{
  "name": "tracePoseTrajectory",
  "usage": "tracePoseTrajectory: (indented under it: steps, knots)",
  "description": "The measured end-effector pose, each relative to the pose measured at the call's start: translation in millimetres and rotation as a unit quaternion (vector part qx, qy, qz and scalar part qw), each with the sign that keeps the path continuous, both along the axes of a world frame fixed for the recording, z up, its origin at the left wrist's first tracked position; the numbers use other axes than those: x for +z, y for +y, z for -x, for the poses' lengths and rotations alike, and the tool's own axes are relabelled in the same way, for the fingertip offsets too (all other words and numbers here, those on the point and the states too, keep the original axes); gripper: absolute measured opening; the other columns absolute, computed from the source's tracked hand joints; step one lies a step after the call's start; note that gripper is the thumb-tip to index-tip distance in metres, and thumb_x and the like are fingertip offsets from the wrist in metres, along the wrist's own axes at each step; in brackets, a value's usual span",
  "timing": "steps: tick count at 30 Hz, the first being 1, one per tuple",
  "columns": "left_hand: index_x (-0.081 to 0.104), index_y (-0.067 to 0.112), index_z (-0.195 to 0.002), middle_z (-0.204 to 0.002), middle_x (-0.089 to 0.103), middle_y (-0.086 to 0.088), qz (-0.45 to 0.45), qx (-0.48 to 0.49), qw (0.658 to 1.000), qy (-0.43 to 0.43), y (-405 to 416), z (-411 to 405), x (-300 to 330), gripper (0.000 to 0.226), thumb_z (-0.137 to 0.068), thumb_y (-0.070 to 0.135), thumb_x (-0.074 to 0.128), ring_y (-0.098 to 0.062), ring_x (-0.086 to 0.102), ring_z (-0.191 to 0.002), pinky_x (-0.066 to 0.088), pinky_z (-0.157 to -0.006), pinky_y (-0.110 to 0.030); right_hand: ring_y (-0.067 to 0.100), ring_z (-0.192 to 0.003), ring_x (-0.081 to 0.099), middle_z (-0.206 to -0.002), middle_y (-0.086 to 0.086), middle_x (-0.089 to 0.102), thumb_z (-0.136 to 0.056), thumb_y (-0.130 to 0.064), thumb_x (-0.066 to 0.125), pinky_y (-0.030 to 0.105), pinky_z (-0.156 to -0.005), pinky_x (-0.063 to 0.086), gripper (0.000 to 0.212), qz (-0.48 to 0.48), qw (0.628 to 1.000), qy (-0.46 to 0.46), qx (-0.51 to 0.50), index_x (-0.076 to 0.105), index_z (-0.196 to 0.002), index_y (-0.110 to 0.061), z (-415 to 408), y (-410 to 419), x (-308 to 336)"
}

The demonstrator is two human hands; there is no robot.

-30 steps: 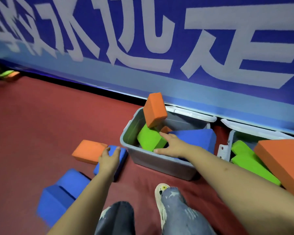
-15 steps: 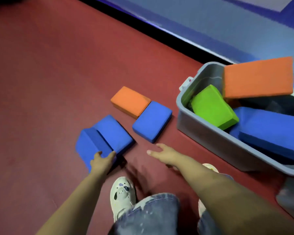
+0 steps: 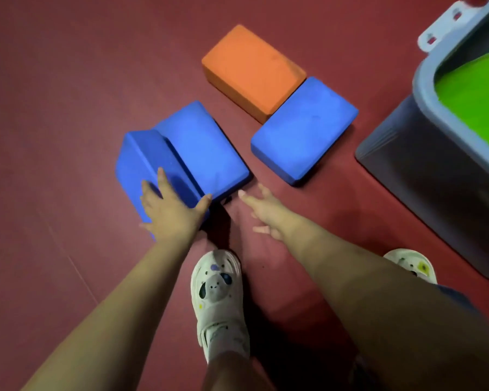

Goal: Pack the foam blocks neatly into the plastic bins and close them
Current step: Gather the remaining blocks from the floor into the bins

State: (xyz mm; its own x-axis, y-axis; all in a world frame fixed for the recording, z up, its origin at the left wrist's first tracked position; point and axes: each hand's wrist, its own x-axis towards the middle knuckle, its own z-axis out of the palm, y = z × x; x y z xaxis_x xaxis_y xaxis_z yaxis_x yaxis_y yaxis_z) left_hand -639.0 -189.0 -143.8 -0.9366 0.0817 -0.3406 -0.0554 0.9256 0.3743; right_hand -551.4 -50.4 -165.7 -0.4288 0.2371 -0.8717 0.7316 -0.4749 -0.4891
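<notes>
Two blue foam blocks lean together on the red floor: a tilted one [image 3: 150, 162] on the left and a flatter one [image 3: 206, 148] beside it. My left hand [image 3: 171, 210] lies spread on the near end of the tilted blue block, thumb at its right edge. Just right of it, my right hand [image 3: 266, 213] hovers open, fingertips close to the flatter block's near corner, holding nothing. Farther off lie a third blue block [image 3: 305, 128] and an orange block [image 3: 251, 70], touching. The grey plastic bin [image 3: 424, 77] at the right edge holds a green block [image 3: 477, 91].
My two white shoes stand on the red floor, the left shoe [image 3: 218, 300] just behind my hands and the right shoe [image 3: 412, 263] close to the bin's near wall. A white latch [image 3: 446, 26] sticks out from the bin's rim.
The view has dropped and closed in on the floor blocks. My left hand has spread over the tilted blue block's end, and my right hand has come up near the flatter blue block.
</notes>
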Motion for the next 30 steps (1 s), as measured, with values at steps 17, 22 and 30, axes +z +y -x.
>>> tracePoseTrajectory:
  steps: [17,22,30]
  knots:
    - [0.021,0.034,-0.148,-0.155,-0.029,-0.005,0.038,-0.047,0.998,-0.007,-1,9,-22,0.094,-0.072,0.034,0.078,-0.046,0.007,-0.141,0.039,-0.098,-0.060,0.017,-0.111,0.049,-0.118,-0.001,0.044,-0.074,-0.039,0.076,0.038,-0.099,0.042,0.057,-0.060,0.997,0.040,-0.027,0.034,-0.111,-0.023,60,9,-47]
    - [0.028,0.033,-0.146,-0.158,-0.022,-0.004,-0.002,-0.035,0.999,0.001,-13,10,-12,0.090,-0.070,0.031,0.077,-0.042,0.012,-0.140,0.039,-0.102,-0.053,0.017,-0.100,0.049,-0.115,0.002,0.049,-0.073,-0.033,0.078,0.025,-0.079,0.043,0.054,-0.139,0.987,0.078,0.019,0.037,-0.107,-0.023,62,-2,-32]
    - [0.037,0.029,-0.144,-0.160,-0.003,-0.002,-0.158,-0.017,0.987,-0.019,8,-3,55,0.078,-0.074,0.030,0.072,-0.014,0.026,-0.140,0.026,-0.098,-0.022,0.022,-0.112,0.053,-0.113,0.005,0.032,-0.078,-0.043,0.071,0.018,-0.097,0.033,0.079,-0.273,0.958,0.072,0.055,0.027,-0.144,-0.044,36,31,44]
